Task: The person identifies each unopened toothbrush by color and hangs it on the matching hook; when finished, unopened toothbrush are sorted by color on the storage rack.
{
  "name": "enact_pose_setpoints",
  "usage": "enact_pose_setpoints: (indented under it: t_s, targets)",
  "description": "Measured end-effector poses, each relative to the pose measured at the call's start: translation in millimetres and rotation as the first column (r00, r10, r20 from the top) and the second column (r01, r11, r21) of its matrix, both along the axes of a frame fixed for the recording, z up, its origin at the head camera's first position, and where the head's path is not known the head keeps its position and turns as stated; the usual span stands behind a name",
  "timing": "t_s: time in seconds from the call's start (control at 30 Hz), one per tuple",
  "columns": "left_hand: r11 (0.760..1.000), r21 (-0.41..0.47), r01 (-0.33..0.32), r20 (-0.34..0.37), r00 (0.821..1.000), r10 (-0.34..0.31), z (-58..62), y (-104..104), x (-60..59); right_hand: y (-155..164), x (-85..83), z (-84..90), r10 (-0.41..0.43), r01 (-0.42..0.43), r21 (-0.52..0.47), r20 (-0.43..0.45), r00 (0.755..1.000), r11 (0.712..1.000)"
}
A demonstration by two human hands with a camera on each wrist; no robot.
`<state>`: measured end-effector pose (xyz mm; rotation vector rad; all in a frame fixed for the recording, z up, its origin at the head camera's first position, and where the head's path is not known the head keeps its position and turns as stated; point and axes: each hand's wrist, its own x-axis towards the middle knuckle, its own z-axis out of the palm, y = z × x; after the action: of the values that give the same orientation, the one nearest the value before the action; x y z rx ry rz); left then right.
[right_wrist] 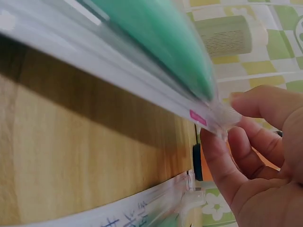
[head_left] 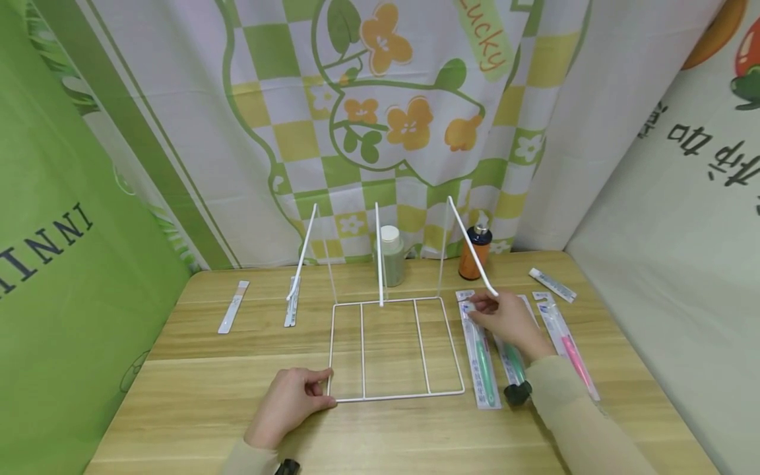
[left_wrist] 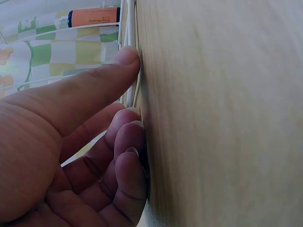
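The fingers [right_wrist: 251,106] of the right hand [head_left: 509,321] are curled and pinch the top end of a packaged green toothbrush [head_left: 482,359]; in the right wrist view the thumb and forefinger close narrowly on the clear edge of the pack, with the green handle running away from the fingertips. In the head view that pack lies flat on the wooden table [head_left: 196,369], just to the right of the white wire rack [head_left: 394,349], its far end under the fingertips and its near end pointing toward the person. A second green toothbrush pack [head_left: 514,366] lies right beside it, partly under the wrist, and a pink toothbrush pack [head_left: 570,349] lies further right.

The left hand [head_left: 291,399] rests on the table at the near left corner of the rack. Its fingers [left_wrist: 130,142] are loosely bent with the tips pressed on the wood, and the thumb lies straight against the white wire of the rack's base; it grips nothing.

The rack's three upright wire dividers rise from its far edge. Behind it stand a pale green bottle [head_left: 392,256] and an orange bottle [head_left: 474,252]. Two narrow flat packets [head_left: 233,307] lie to the left, and a small tube [head_left: 552,285] lies at the far right.
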<state>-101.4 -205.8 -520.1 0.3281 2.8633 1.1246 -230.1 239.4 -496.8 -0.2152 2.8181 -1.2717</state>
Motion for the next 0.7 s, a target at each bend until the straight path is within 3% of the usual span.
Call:
enact_pose_setpoints:
  t_s: [0.3, 0.47, 0.7]
  targets:
    - [1.000, -0.018, 0.004, 0.006, 1.000, -0.004, -0.6, 1, -0.3, -6, 8.3, 6.8, 0.026, -0.029, -0.068, -0.040, 0.999, 0.997]
    - [1.000, -0.029, 0.009, 0.000, 1.000, -0.009, 0.2, 1, 0.5, -17, 15.9, 16.8, 0.038, -0.051, -0.083, -0.152, 0.988, 0.995]
    - [1.000, -0.022, 0.020, -0.024, 1.000, -0.020, 1.8, 1, 1.8, -41, 33.3, 34.8, 0.080, -0.153, -0.226, -0.303, 0.950, 0.962]
